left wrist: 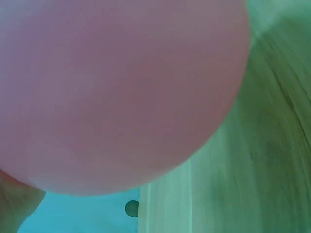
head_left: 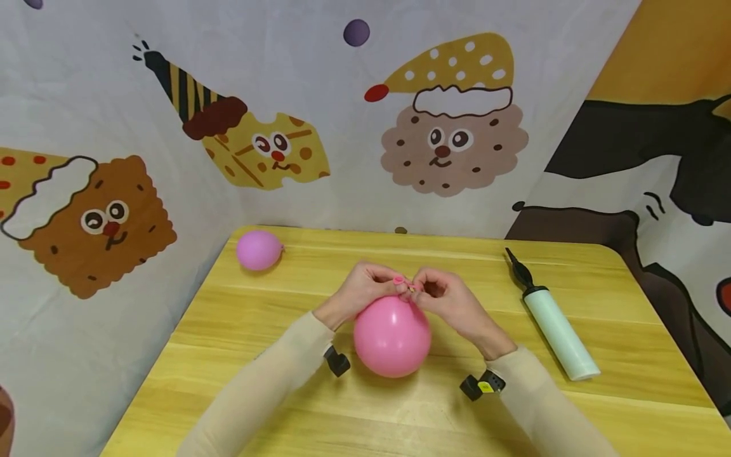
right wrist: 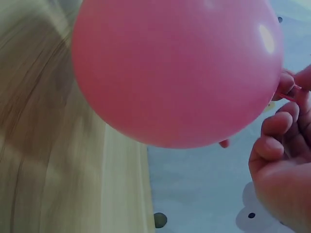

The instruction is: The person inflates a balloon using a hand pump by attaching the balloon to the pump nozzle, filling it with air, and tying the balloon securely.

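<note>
A round, inflated pink balloon (head_left: pixel 392 336) hangs below both hands near the middle of the table, its neck pointing up. My left hand (head_left: pixel 368 285) pinches the neck, whose rolled pink rim shows at the fingertips. From the other side my right hand (head_left: pixel 448 298) pinches the stretched neck too, with a small yellowish bit showing between the fingers. In the right wrist view the right hand (right wrist: pixel 284 160) has its fingers curled beside the balloon (right wrist: pixel 180 73), where a pink strand is drawn out. The balloon (left wrist: pixel 116 97) fills most of the left wrist view and hides nearly all of the left hand.
A smaller purple-pink balloon (head_left: pixel 259 250) lies at the table's back left corner. On the right lies a pale green hand pump (head_left: pixel 559 333) with a black nozzle. The wooden table (head_left: pixel 228 355) meets a cartoon-printed cloth (head_left: pixel 342 190) at the back.
</note>
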